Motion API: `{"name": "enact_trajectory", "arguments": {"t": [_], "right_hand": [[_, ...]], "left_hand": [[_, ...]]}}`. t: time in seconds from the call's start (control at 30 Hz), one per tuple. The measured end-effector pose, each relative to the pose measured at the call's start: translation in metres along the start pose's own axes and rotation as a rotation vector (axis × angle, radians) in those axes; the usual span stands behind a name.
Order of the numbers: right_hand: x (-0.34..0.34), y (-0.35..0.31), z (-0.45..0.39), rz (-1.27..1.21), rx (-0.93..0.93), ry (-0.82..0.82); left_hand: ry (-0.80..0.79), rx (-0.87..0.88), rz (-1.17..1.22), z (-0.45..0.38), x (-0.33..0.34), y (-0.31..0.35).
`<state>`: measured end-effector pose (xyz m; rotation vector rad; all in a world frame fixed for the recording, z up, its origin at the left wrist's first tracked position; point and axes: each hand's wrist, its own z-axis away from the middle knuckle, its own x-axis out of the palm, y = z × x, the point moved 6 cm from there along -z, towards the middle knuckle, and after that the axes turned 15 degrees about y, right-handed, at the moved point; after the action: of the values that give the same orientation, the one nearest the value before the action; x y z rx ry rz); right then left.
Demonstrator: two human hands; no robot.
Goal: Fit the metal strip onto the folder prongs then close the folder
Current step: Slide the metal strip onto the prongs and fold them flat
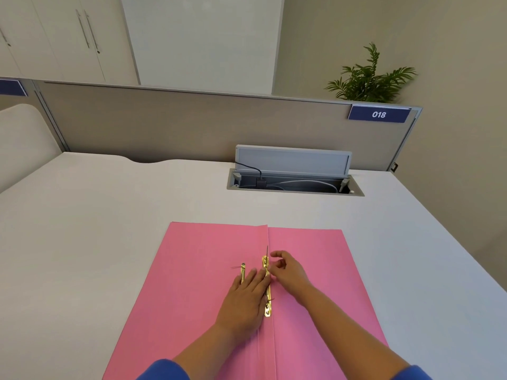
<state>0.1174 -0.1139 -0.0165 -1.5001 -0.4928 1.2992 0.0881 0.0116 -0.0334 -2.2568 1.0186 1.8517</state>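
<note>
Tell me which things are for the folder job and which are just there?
For the job:
pink folder, lying open
gold strip by the fold
second gold strip, under the left hand
right hand at the strip

Just there:
desk
cable box
plant
018 sign

Only readable text: "018", white italic digits on dark blue rectangular plastic nameplate (pixel 379 114), clipped to top right edge of grey fabric desk partition (pixel 192 124). Second dark blue nameplate (pixel 12 87) at far left edge of partition run, cut off by frame, no characters legible. Nothing printed visible on open pink card folder (pixel 208 270). No brand marks readable elsewhere.
</note>
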Motion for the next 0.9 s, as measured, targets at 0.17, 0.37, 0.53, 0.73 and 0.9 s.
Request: {"name": "enact_trajectory", "arguments": {"t": [0.17, 0.37, 0.53, 0.73, 0.9], "right_hand": [[0.008, -0.009, -0.012, 0.038, -0.073, -0.085], [0.004, -0.005, -0.03, 0.182, -0.124, 0.067], [0.008, -0.004, -0.04, 0.248, -0.143, 0.134], [0.016, -0.017, -0.044, 0.383, -0.315, 0.035], [0.024, -0.029, -0.058, 0.482, -0.312, -0.068]], "left_hand": [[0.047, 0.013, -0.015, 0.0, -0.001, 0.002], [0.008, 0.017, -0.032, 0.002, 0.001, 0.001], [-0.039, 0.035, -0.046, 0.003, -0.002, 0.004], [-0.017, 0.065, -0.093, 0.001, 0.0, 0.003], [-0.026, 0.065, -0.116, 0.002, -0.001, 0.003]]}}
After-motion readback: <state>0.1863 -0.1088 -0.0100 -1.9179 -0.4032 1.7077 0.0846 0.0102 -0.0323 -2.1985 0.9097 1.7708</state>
